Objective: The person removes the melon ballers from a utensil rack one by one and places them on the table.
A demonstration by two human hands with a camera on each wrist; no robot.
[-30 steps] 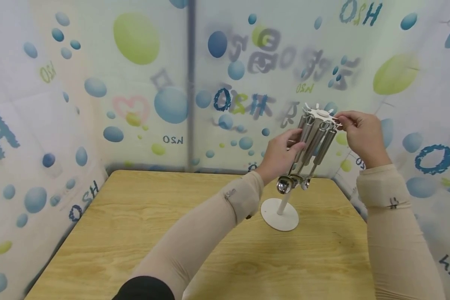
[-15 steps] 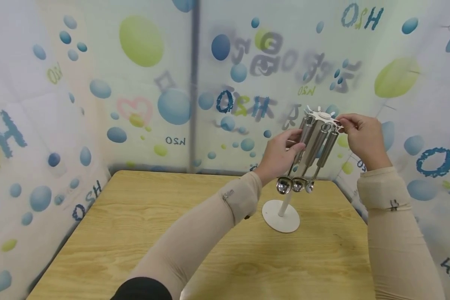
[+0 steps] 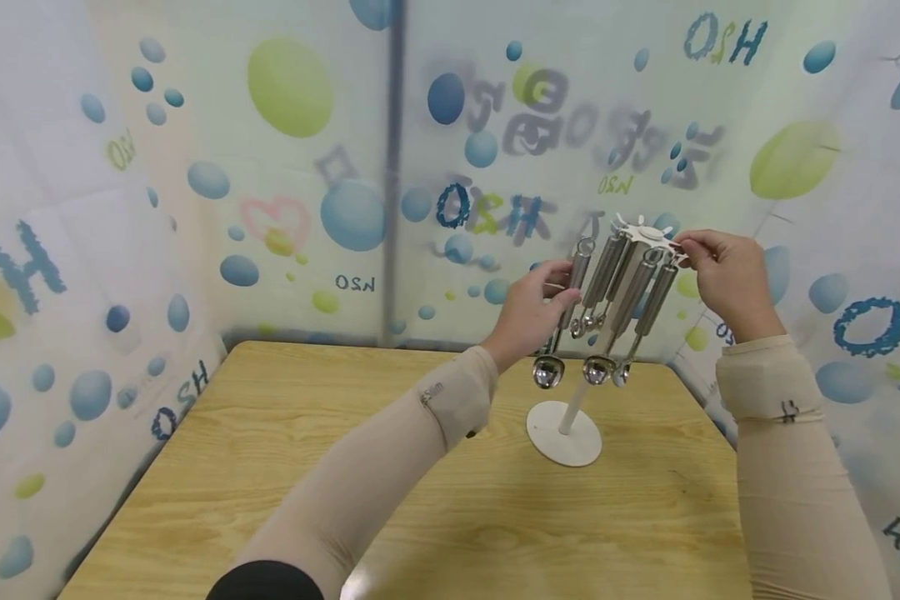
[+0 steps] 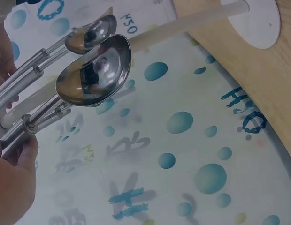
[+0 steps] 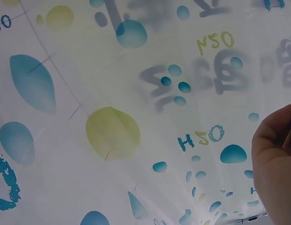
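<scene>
My left hand [image 3: 525,315] holds a shiny steel scoop [image 3: 548,372] by its tubular handle, with the ring end up and the round bowl hanging down. The scoop stands apart from a white rotating rack [image 3: 648,233], to its left. In the left wrist view the scoop's deep bowl [image 4: 96,70] is large, and the thumb presses its handle. Several more steel utensils [image 3: 633,300] hang from the rack's hooks, including another scoop [image 3: 598,369]. My right hand [image 3: 731,271] pinches the right edge of the rack's top; in the right wrist view only part of that hand [image 5: 279,168] shows.
The rack's white pole rises from a round white base [image 3: 565,437] on a wooden table [image 3: 390,467]. Curtains [image 3: 330,275] printed with blue and green drops enclose the table at the back and both sides.
My left hand has moved left with the scoop, drawing it off the rack; its ring is now away from the hooks. The right hand stays at the rack's edge.
</scene>
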